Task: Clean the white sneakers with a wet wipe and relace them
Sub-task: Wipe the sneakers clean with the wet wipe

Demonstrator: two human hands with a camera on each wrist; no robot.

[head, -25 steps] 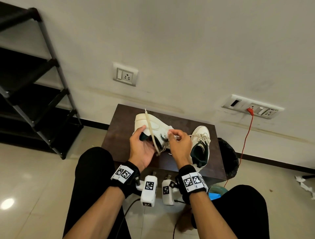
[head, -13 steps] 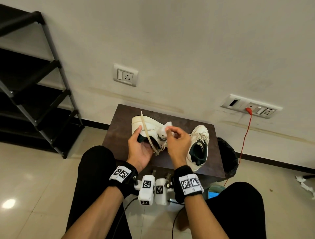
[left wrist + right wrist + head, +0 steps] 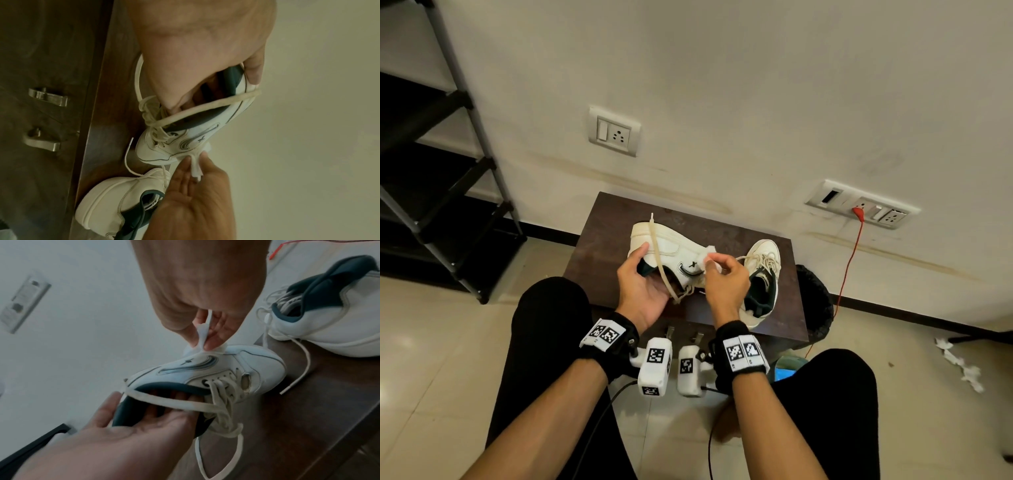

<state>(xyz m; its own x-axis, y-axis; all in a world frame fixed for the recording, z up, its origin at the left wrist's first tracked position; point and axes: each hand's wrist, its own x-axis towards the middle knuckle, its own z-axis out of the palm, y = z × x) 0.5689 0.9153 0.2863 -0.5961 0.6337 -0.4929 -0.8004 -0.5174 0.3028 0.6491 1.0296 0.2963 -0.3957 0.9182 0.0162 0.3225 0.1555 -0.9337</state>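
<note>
A white sneaker (image 3: 671, 250) (image 3: 185, 142) (image 3: 226, 369) with a dark green lining is held above a small dark wooden table (image 3: 606, 246). My left hand (image 3: 643, 284) (image 3: 131, 423) grips it, fingers inside the collar and thumb on the heel. Its loose cream lace (image 3: 657, 253) (image 3: 185, 404) trails over the heel. My right hand (image 3: 722, 274) (image 3: 197, 331) pinches a white wet wipe (image 3: 709, 258) (image 3: 195, 167) (image 3: 202, 335) against the sneaker's side near the sole. The second white sneaker (image 3: 762, 281) (image 3: 115, 201) (image 3: 329, 318) lies laced on the table at the right.
A black shelf rack (image 3: 431, 171) stands at the left. A black bin (image 3: 815, 305) sits beside the table on the right, below a red cable (image 3: 846, 267) plugged into a wall socket (image 3: 863, 209). Crumpled white tissue (image 3: 959, 363) lies on the tiled floor.
The held sneaker has turned and shifted left with my left hand. My right hand has slid the wipe up along its side toward the sole.
</note>
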